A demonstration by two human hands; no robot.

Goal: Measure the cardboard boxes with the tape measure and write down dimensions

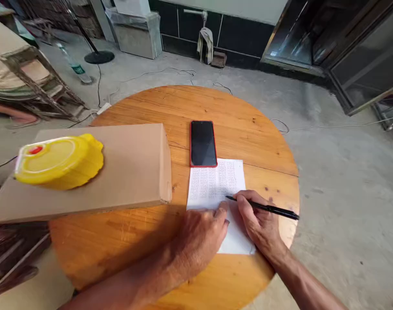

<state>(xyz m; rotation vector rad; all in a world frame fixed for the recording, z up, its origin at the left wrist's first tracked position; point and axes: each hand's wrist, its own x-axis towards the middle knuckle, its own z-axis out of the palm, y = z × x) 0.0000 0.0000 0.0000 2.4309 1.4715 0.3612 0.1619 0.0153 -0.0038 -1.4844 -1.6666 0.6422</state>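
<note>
A white sheet of paper (237, 241) lies on the round wooden table (248, 133), its upper part filled with rows of small handwritten marks. My right hand (261, 219) is closed around a black pen (274, 209), whose tip is at the lowest written row. On the left part of the sheet rests my left hand (204, 234), with its index finger extended near the pen tip and its other fingers bent and partly hidden. A phone with a red edge (203, 144) overlaps the sheet's top left corner, its screen dark.
On the table's left lies a cardboard box (132, 168) with a yellow plastic container (60, 161) on top. Beyond stand a wooden stool (44, 86), a plastic bottle (75, 64) and a round black stand base (99, 57). Thin cables cross the concrete floor (345, 181). Part of another person's limb shows far left.
</note>
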